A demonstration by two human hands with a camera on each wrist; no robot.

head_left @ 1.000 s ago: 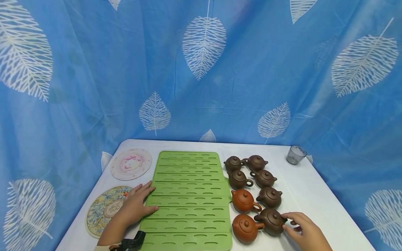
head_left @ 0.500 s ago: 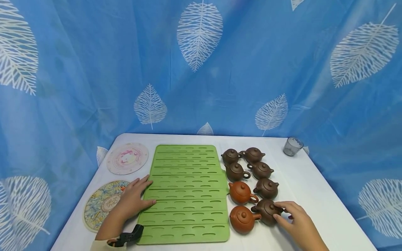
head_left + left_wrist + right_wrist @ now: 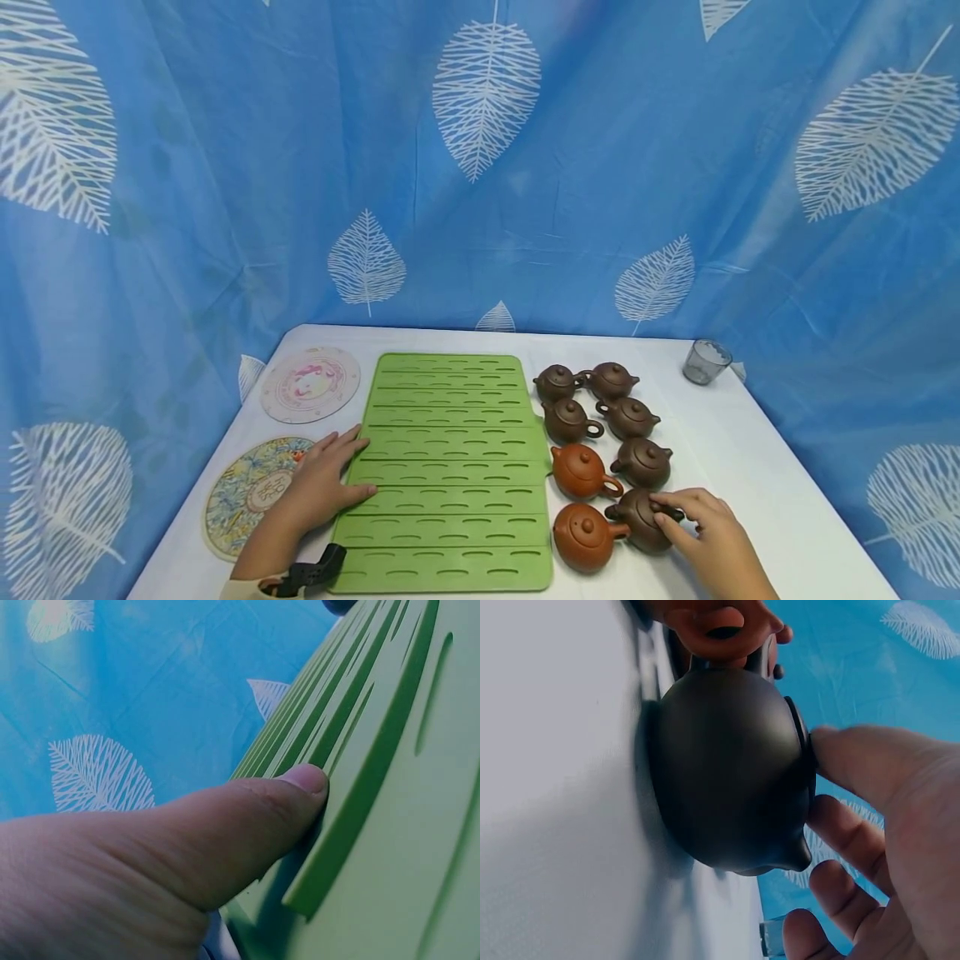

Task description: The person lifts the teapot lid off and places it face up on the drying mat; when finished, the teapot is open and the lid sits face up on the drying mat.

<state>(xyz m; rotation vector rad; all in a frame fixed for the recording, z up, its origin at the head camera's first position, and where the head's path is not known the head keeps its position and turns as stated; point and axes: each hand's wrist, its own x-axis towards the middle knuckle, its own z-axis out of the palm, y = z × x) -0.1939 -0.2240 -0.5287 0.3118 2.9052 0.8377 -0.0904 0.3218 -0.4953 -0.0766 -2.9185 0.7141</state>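
My left hand (image 3: 318,487) rests with spread fingers on the left edge of a green slotted board (image 3: 442,487). In the left wrist view its thumb (image 3: 247,817) lies against a raised ridge of the board. My right hand (image 3: 716,537) is at the nearest dark brown teapot (image 3: 645,517), thumb and forefinger pinching at the top of its lid. Seen from the right wrist, this teapot (image 3: 727,772) stands on the white table, thumb at the lid and other fingers loosely bent beside the spout. The lid's knob is hidden by the fingers. An orange-brown teapot (image 3: 585,537) stands just left of it.
Several more teapots stand in two columns right of the board, among them another orange-brown one (image 3: 581,471) and a dark one (image 3: 642,462). A clear glass (image 3: 707,362) stands at the back right. Two round patterned mats, one pink (image 3: 311,385), one yellow-blue (image 3: 228,500), lie left.
My right hand has shifted slightly left, from the spout side of the dark teapot onto its lid. The left hand keeps its place on the board; the head view tilts slightly.
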